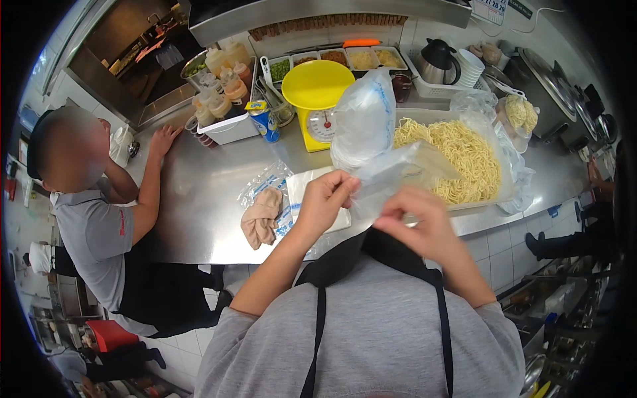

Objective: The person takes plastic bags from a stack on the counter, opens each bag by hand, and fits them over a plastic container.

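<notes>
My left hand (326, 201) pinches the edge of a clear plastic bag (405, 169), which stretches out to the right over the counter. Close to the bag's lower edge is my right hand (424, 222), fingers curled and smeared by motion; whether it grips the plastic I cannot tell. Behind the bag, a tray (509, 182) holds a heap of yellow noodles (464, 159). A bulky white plastic bundle (365, 119) stands just beyond my left hand. White sheets or packaging (302, 182) lie under my left wrist, beside a crumpled beige cloth (262, 215).
A yellow kitchen scale (318, 86) stands behind the bundle. To its left are a blue-yellow can (264, 123) and a white bin (232, 129) of squeeze bottles. Topping containers (332, 58) line the back. A co-worker (99, 199) leans on the counter (192, 192) at left.
</notes>
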`<state>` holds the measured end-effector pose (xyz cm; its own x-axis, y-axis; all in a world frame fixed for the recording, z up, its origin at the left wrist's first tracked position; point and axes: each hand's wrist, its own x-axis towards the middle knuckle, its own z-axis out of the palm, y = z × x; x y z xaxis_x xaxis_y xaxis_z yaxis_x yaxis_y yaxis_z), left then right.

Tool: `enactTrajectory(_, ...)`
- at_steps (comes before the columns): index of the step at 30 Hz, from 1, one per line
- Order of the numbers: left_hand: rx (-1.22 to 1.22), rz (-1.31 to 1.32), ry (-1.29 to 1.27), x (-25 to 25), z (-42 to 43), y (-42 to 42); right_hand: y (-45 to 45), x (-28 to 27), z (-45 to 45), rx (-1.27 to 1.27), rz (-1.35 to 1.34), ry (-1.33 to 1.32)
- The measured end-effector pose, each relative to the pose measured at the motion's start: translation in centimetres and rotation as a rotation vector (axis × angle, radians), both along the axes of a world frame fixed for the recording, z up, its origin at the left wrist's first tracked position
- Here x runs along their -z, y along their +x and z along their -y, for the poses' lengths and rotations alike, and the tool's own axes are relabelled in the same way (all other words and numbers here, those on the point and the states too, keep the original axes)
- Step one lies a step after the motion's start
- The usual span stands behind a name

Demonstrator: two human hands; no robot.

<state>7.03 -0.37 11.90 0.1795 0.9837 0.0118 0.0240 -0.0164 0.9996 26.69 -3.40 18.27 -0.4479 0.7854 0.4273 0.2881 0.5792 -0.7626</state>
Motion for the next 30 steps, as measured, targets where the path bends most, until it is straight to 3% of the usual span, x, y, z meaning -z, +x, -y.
enactTrajectory(2,0.057,-0.004,0.029,1.1,-0.2,0.0,-1.4,2.5,0.0,-0.033,0.031,-0.122)
enactTrajectory(4,0.062,-0.042,0.084,1.7,-0.2,-0.2,-2.4,5.3,-1.0,0.094,-0.106,-0.193)
enactTrajectory(7,0.061,-0.093,0.140,2.6,0.0,-0.3,-2.9,7.6,-1.5,0.140,-0.124,-0.136)
enactTrajectory(11,0.017,-0.108,0.092,1.4,0.6,0.1,-3.0,7.4,-1.2,0.167,-0.039,0.000)
enactTrajectory(13,0.020,-0.086,0.164,1.1,0.7,0.2,-3.2,7.0,-0.9,0.239,0.030,0.226)
enactTrajectory(21,-0.018,-0.094,0.255,0.2,0.6,0.4,-2.5,8.8,-0.8,0.148,0.071,0.172)
enactTrajectory(30,0.101,0.055,0.146,0.4,0.9,0.2,-2.4,10.0,-1.4,0.294,0.020,0.146)
